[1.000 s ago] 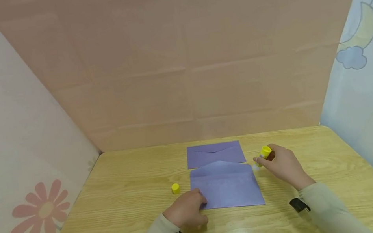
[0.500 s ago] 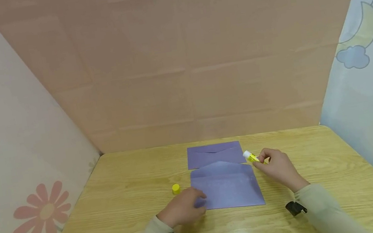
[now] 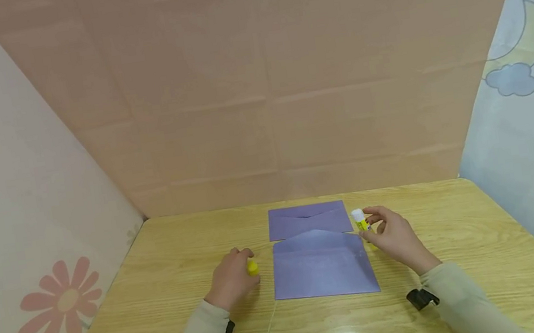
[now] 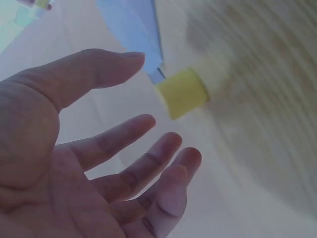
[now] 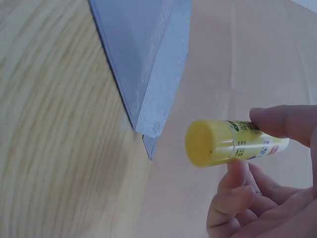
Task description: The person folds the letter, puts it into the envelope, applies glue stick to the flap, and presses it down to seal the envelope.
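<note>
My right hand (image 3: 396,239) pinches an uncapped glue stick (image 3: 360,220) between thumb and fingers, over the right edge of the nearer purple envelope (image 3: 323,272). Its white end points up, and in the right wrist view the yellow base (image 5: 200,144) faces the camera. My left hand (image 3: 231,281) reaches around the yellow glue stick cap (image 3: 253,267), which stands on the table left of the envelope. In the left wrist view the cap (image 4: 183,93) lies just beyond the spread thumb and fingers, with a gap between. The nearer envelope lies with its flap unfolded away from me.
Behind the nearer envelope lies a second purple envelope (image 3: 308,223), its flap folded down. Both rest on a wooden table (image 3: 172,259). A papered back wall (image 3: 258,105) and patterned side walls enclose the table.
My left hand has left the envelope's left edge and moved left to the cap. In my right hand the glue stick has turned from white end down to white end up.
</note>
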Demonstrator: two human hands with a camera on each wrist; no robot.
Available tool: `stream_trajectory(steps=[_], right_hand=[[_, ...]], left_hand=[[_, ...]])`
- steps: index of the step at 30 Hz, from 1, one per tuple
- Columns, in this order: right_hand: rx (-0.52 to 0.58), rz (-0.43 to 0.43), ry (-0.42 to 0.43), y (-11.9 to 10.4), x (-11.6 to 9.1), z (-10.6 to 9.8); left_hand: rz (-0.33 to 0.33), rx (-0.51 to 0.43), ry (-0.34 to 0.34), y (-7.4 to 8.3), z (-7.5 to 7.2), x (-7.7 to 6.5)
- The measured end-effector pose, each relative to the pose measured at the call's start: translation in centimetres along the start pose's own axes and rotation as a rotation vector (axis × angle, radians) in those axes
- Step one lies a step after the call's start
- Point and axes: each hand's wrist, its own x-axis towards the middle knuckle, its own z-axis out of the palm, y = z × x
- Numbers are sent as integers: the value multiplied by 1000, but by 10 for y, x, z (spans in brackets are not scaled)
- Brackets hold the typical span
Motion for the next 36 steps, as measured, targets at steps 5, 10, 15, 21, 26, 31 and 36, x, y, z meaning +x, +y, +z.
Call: stream_trajectory(steps=[5,10,15,21,26,31,36], right_hand=[[29,-20,-11,-3,-1,4],[49,-41,-27,-7,-3,10],[67,-46,-46,-17,-7,16],[95,-59,-71,-30,-13,24],[84,-73,-96,-38,-18,33],[94,-116,-129,-48,-24,44],[112,-205,-178,-56,-29,51]], left_hand=[[-7,-23,-20,-8,2,4],[8,-41,-9,-12,5,8],[11,-54,-8,-12,7,10],[74,-87,50,-4,4,10],[155,-250,61,11,-3,8],[167,-421,23,26,-8,6],[158,-498,14,36,-8,6]])
